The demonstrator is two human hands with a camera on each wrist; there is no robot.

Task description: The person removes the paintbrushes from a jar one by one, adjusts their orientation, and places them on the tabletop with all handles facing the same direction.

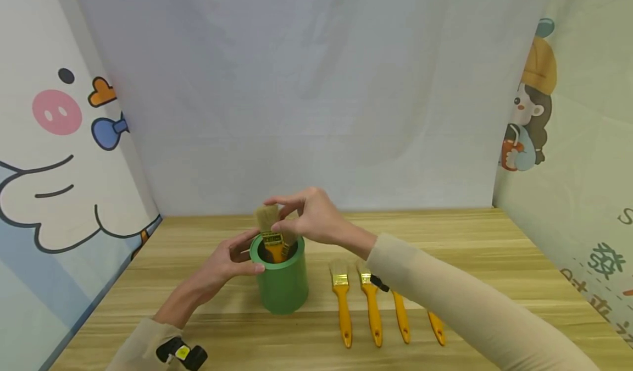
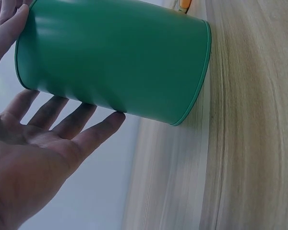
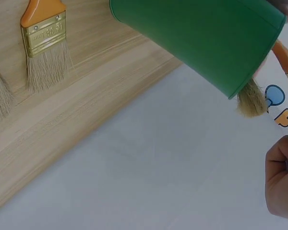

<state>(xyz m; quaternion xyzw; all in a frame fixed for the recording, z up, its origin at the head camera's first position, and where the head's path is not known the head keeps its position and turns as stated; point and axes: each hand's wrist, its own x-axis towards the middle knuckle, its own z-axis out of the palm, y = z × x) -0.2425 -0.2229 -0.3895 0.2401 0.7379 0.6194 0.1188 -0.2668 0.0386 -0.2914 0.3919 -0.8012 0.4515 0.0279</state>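
Your left grip (image 1: 229, 262) is curving round the green can (image 1: 283, 288), its thumb resting at the rim on the side facing you and its fingers spreading along the can's left side, so it is spanning about the can's own width. The can is standing on the wooden tabletop (image 1: 198, 228), somewhat closer to the left edge than to the right edge. Your right grip (image 1: 316, 217) is hanging over the can's mouth, thumb and fingers narrowing to a pinch on the bristle end of a paintbrush (image 1: 273, 240); that brush is sitting handle-down inside the can, its pale bristles and brass-coloured ferrule rising past the rim. A second paintbrush (image 1: 285, 250) is standing in the can just beside it, partly hidden by your fingers. Between the can and the right edge, four loose paintbrushes (image 1: 343, 310) are lying in a row, bristles pointing to the far edge and orange handles toward the near edge; your beige right sleeve (image 1: 445, 288) is covering parts of the two nearest the right edge. A plain pale sheet (image 1: 316, 85) is hanging behind the far edge.
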